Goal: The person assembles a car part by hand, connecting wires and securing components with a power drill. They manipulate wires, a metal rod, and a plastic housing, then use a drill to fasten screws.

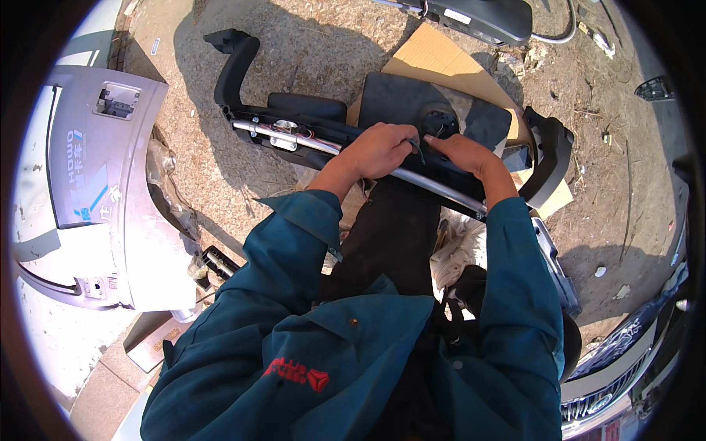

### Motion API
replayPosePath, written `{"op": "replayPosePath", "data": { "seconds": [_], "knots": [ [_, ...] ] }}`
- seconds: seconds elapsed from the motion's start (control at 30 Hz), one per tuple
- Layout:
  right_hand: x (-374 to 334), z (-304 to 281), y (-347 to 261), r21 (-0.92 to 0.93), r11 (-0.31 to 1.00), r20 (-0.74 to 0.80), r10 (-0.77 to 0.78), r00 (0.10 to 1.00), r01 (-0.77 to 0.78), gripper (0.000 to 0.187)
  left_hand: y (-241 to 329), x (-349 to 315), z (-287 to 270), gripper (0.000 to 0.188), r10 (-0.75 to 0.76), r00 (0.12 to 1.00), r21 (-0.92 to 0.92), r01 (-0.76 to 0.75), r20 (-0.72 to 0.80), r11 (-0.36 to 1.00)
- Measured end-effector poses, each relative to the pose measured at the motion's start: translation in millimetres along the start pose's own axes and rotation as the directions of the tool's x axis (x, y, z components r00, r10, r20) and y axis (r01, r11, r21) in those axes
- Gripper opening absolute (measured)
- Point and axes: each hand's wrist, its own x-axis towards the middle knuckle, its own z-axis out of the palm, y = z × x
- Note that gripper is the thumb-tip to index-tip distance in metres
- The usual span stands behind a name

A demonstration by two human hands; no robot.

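Note:
My left hand (379,149) is closed, its fingertips pinching a thin dark wire (419,151) that loops down between my hands. Close beside it is my right hand (463,153), fingers curled and thumb pointing at the wire; what it grips, if anything, is hidden. Both hands are above a long frame with a silver tube (434,188) and a curved black plastic arm at each end, the left arm (234,70) and the right arm (553,158). Just beyond my fingers lies a flat black panel (397,95) with a round recessed socket (439,121).
Flattened cardboard (434,55) lies beneath the panel on gritty ground. A similar black assembly (478,18) is at the far edge. To the left stands a silver vehicle door panel (140,198); at lower right is a vehicle grille (607,393). White cloth-like material (463,246) is near my legs.

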Motion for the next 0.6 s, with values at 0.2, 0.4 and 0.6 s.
{"op": "replayPosePath", "data": {
  "seconds": [0.2, 0.4, 0.6],
  "knots": [
    [4.0, -2.0, 3.4, 0.014, 0.999, 0.011, 0.031, 0.999, -0.031, 0.083, -0.8, 0.2, -0.4, 0.024, -0.001, 1.0, -0.005, 0.001, 0.007, 1.0],
    [5.8, -2.1, 4.8, 0.056, 0.996, 0.049, 0.065, 0.997, -0.068, 0.081, 0.5, -0.5, -0.9, 0.024, -0.029, 0.999, -0.009, 0.029, 0.013, 1.0],
    [8.6, -3.3, 4.7, 0.075, 0.995, 0.05, 0.07, 0.996, -0.073, 0.073, 2.6, -0.5, 0.2, 0.024, -0.047, 0.999, 0.005, 0.046, 0.005, 0.999]
  ]
}}
